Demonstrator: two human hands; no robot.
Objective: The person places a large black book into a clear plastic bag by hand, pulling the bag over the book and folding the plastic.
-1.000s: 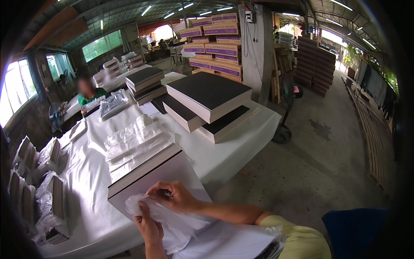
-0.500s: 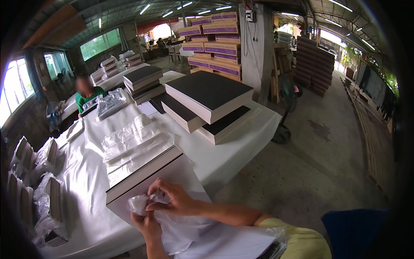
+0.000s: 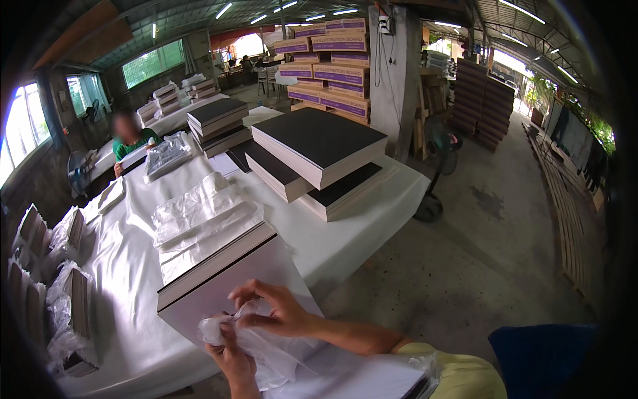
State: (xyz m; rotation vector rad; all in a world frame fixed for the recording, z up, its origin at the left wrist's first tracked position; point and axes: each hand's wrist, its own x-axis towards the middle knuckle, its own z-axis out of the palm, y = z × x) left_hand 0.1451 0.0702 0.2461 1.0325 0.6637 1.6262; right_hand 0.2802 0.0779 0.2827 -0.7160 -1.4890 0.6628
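A clear plastic bag (image 3: pixel 269 352) is bunched between my two hands at the lower middle. My left hand (image 3: pixel 232 362) is closed on its gathered edge from below, with thumb and fingers pinched together. Just above and to the right, my right hand (image 3: pixel 282 311) also pinches the plastic, its index finger curled. Behind the hands lies a thick stack of boards (image 3: pixel 219 266), with a white face toward me and layered edges along its far side. More white sheet (image 3: pixel 352 372) shows near my right forearm, with plastic at its corner.
Beyond the stack lies a pile of clear plastic bags (image 3: pixel 199 213) on the white-covered table (image 3: pixel 133 266). Black-topped board stacks (image 3: pixel 319 136) stand farther back. Several plastic-wrapped stacks (image 3: pixel 78 312) line the left. Another person (image 3: pixel 129 143) sits across the table; a standing fan (image 3: pixel 435 159) is at right.
My right hand has shifted slightly right and down, its fingers lifting a little from the left hand's bunch of plastic. The view has shifted slightly. The person across has raised a hand.
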